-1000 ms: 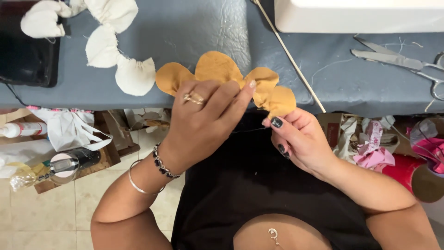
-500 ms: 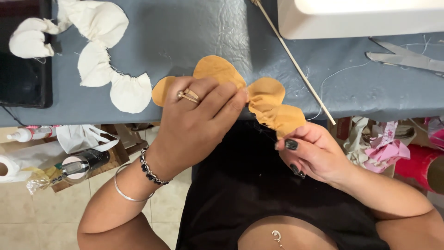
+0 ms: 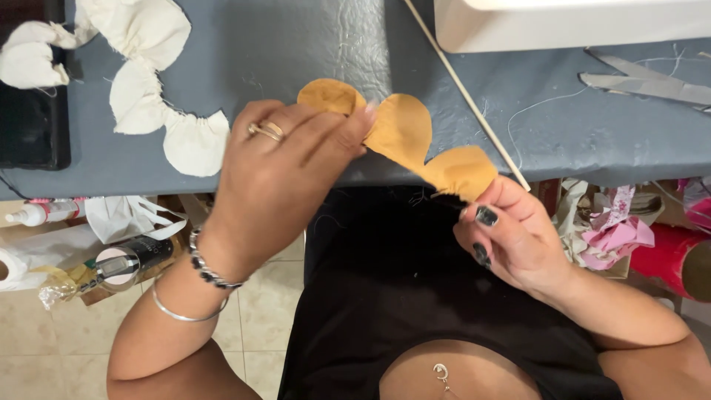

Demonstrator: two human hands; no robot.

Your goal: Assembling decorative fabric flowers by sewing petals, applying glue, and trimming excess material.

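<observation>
A string of mustard-yellow fabric petals (image 3: 404,130) lies across the front edge of the grey-blue table (image 3: 296,44). My left hand (image 3: 285,170), wearing a ring and bracelets, presses on the left petals with fingers closed over them. My right hand (image 3: 511,233), with dark nail polish, pinches the gathered bottom of the rightmost petal (image 3: 463,170) just off the table edge. A thin thread seems to run between the petals, too fine to follow.
Cream fabric petals (image 3: 148,96) lie at the table's left, next to a black flat object (image 3: 33,118). A thin wooden stick (image 3: 466,92) crosses the table diagonally. Scissors (image 3: 652,81) lie at right, below a white machine (image 3: 570,22). Fabric scraps and bottles sit on the floor on both sides.
The view has closed in on the hands. My right hand has drawn the end petal out to the right and down, so the yellow petals are spread further apart. My left hand stays on them.
</observation>
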